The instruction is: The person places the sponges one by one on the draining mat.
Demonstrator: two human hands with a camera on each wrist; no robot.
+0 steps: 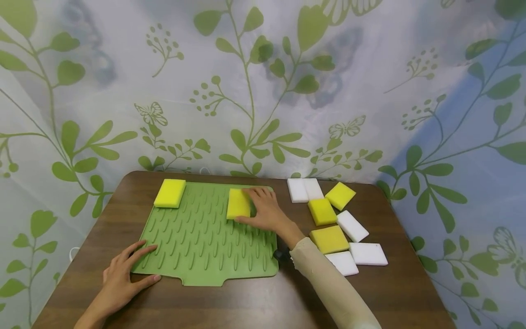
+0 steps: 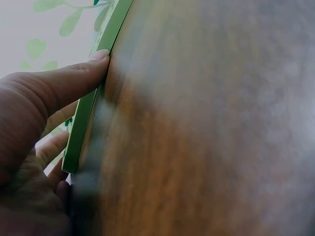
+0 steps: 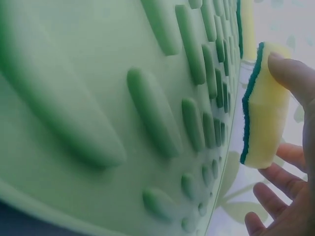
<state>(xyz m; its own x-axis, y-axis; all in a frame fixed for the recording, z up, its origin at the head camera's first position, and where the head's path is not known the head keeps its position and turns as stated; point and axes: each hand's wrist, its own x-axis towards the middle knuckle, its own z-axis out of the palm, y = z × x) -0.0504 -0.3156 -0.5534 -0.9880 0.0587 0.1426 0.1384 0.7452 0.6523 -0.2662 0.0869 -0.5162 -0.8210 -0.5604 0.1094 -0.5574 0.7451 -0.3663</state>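
Note:
A yellow sponge (image 1: 237,204) with a dark green scrub layer underneath is held over the right back part of a green ridged mat (image 1: 201,237). My right hand (image 1: 267,212) pinches it between thumb and fingers; the right wrist view shows this sponge (image 3: 268,113) raised off the ridges. Another yellow sponge (image 1: 170,193) lies on the mat's back left corner. My left hand (image 1: 123,278) rests at the mat's front left corner with fingers spread. In the left wrist view, the thumb of the left hand (image 2: 54,93) touches the mat's edge (image 2: 81,123).
Right of the mat, several white blocks (image 1: 368,253) and yellow sponges (image 1: 329,239) lie scattered on the brown wooden table (image 1: 255,306). A small black object (image 1: 281,255) sits by the mat's right edge. A leaf-patterned curtain (image 1: 263,91) hangs behind the table.

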